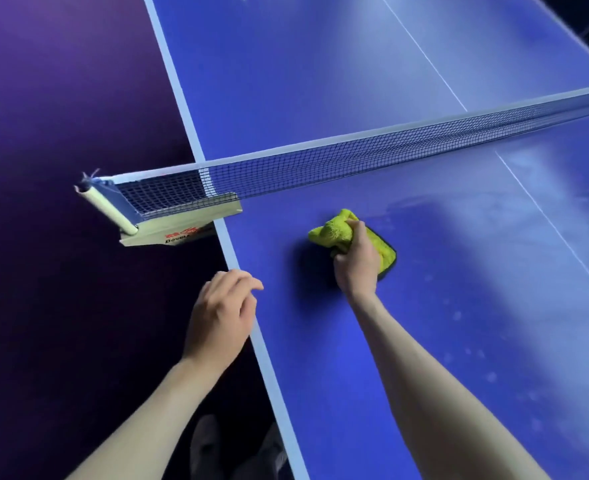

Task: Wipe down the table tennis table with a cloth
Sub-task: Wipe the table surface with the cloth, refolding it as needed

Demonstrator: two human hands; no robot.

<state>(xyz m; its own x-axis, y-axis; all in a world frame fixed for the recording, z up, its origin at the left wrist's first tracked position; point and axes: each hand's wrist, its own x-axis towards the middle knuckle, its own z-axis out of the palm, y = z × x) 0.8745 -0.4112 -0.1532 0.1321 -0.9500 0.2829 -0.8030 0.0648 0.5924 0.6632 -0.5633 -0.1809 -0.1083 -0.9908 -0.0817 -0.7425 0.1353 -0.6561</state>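
Partly hidden cloth, cropped tabletop

The right hand [355,261] covers much of the cloth [334,233]; the tabletop [459,341] runs past the frame's edges.

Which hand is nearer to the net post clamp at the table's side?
Left. The left hand hovers at the table edge just below the net post clamp; the right hand grips the cloth further in on the table.

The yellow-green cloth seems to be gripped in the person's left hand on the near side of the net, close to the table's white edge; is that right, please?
Not quite: the head view shows the right hand gripping the yellow-green cloth, not the left hand, which holds nothing beside the table's white edge. The cloth is indeed on the near side of the net.
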